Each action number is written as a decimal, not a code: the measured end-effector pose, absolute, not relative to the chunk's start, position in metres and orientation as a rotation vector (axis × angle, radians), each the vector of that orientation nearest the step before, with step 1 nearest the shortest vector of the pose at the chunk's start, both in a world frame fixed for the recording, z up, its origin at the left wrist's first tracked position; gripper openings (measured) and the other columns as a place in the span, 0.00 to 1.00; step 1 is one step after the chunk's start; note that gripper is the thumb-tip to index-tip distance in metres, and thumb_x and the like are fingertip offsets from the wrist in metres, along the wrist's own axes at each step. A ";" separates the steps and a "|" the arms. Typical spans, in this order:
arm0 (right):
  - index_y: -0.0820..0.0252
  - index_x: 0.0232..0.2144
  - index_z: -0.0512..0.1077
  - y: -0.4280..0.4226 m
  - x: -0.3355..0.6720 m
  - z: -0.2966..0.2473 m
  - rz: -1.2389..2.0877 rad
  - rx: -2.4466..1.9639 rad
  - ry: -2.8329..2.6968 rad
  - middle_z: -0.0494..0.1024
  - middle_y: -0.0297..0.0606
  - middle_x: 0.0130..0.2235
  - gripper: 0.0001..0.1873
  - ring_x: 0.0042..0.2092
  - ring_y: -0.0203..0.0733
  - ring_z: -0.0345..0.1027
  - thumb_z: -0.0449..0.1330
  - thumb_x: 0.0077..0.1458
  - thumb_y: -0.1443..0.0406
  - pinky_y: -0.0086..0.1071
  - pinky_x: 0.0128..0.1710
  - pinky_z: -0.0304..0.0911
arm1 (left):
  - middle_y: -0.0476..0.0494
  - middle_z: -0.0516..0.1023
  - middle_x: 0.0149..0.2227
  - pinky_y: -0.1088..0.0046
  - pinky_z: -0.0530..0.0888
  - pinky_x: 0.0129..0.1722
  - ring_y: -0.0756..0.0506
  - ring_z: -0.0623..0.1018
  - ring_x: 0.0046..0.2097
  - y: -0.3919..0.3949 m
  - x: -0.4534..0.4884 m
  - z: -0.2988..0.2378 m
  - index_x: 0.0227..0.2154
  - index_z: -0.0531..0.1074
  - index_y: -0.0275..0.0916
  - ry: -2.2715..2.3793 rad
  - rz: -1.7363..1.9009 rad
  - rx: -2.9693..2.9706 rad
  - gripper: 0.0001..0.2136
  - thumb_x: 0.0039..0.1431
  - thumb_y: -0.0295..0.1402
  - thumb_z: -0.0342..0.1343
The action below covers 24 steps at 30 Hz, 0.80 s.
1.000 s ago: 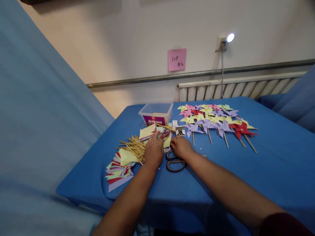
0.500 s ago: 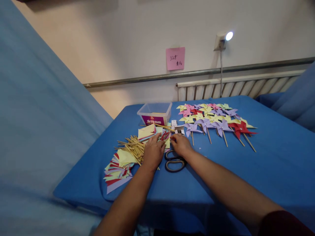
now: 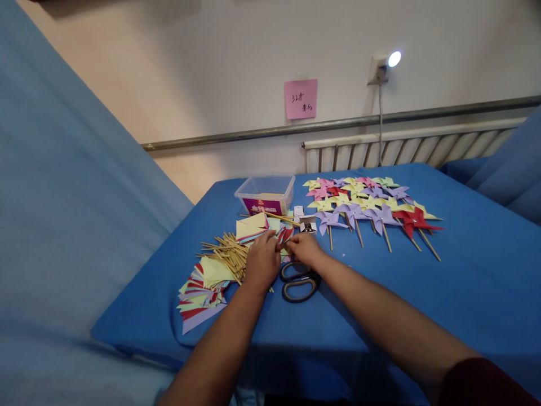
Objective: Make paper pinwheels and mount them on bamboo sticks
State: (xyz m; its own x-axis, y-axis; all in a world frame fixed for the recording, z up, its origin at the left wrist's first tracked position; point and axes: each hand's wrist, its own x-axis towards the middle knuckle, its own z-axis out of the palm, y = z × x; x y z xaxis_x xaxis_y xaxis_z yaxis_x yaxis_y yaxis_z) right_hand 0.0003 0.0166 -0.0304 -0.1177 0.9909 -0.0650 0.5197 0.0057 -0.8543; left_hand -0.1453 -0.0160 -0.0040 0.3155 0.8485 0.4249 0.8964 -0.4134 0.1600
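Observation:
Between my two hands is a piece of red paper (image 3: 285, 233), with its edges partly hidden by my fingers. My left hand (image 3: 262, 261) is closed on its left side, and my right hand (image 3: 306, 249) pinches its right side. Black-handled scissors (image 3: 299, 290) lie just below my right hand, blades out of sight. Left of my left hand are a heap of thin wooden sticks (image 3: 230, 254) and a fan of coloured paper pieces (image 3: 206, 293). A stack of paper squares (image 3: 250, 228) sits just beyond my left hand.
Behind the paper stands a clear plastic box (image 3: 265, 204) with a purple label. A small open box (image 3: 307, 224) holds dark little items. Several finished paper pinwheels (image 3: 380, 217) lie in rows at the right on the blue-covered table (image 3: 393, 304). A blue curtain (image 3: 76, 197) hangs at left.
My right hand has shifted slightly left, closer to my left hand, and the red paper now shows lifted between them. The scissors' handles have turned a little.

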 end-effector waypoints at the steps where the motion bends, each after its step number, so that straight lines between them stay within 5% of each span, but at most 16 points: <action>1: 0.61 0.21 0.73 0.018 -0.001 -0.030 1.100 -1.555 -1.666 0.76 0.35 0.22 0.13 0.23 0.34 0.68 0.57 0.57 0.67 0.26 0.23 0.58 | 0.38 0.72 0.53 0.58 0.69 0.52 0.39 0.71 0.53 -0.016 -0.145 -0.004 0.29 0.70 0.39 -1.637 -0.708 -2.466 0.04 0.55 0.25 0.52; 7: 0.62 0.19 0.70 0.028 -0.006 -0.035 1.362 -1.529 -1.486 0.70 0.32 0.16 0.15 0.16 0.31 0.60 0.59 0.57 0.63 0.24 0.15 0.53 | 0.37 0.73 0.51 0.58 0.68 0.52 0.38 0.71 0.52 -0.016 -0.145 -0.002 0.24 0.66 0.40 -1.656 -0.794 -2.466 0.06 0.55 0.32 0.55; 17: 0.62 0.21 0.69 0.024 -0.002 -0.039 1.513 -1.430 -1.364 0.71 0.31 0.17 0.15 0.16 0.31 0.62 0.55 0.60 0.65 0.22 0.15 0.54 | 0.37 0.75 0.46 0.57 0.69 0.51 0.39 0.73 0.50 -0.009 -0.147 -0.008 0.26 0.67 0.40 -1.751 -0.867 -2.413 0.06 0.58 0.33 0.53; 20: 0.62 0.22 0.69 0.023 -0.002 -0.039 1.519 -1.420 -1.353 0.70 0.29 0.16 0.13 0.16 0.31 0.61 0.57 0.58 0.66 0.22 0.14 0.53 | 0.37 0.74 0.49 0.57 0.69 0.53 0.39 0.72 0.52 -0.009 -0.147 -0.008 0.32 0.69 0.40 -1.710 -0.913 -2.437 0.02 0.57 0.30 0.53; 24: 0.62 0.21 0.68 0.023 -0.003 -0.039 1.526 -1.412 -1.337 0.68 0.27 0.14 0.13 0.16 0.30 0.60 0.61 0.56 0.65 0.21 0.14 0.52 | 0.39 0.68 0.56 0.57 0.66 0.56 0.41 0.68 0.57 -0.013 -0.146 -0.004 0.37 0.71 0.40 -1.569 -0.928 -2.579 0.07 0.57 0.27 0.51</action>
State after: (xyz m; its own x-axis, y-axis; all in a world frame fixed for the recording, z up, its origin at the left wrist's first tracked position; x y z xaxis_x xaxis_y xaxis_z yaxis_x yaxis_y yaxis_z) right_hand -0.0027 0.0225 -0.0385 -0.2018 0.9345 -0.2933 0.1683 -0.2619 -0.9503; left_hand -0.1464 -0.0125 -0.0039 0.3339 0.8162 0.4715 0.8065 -0.5063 0.3054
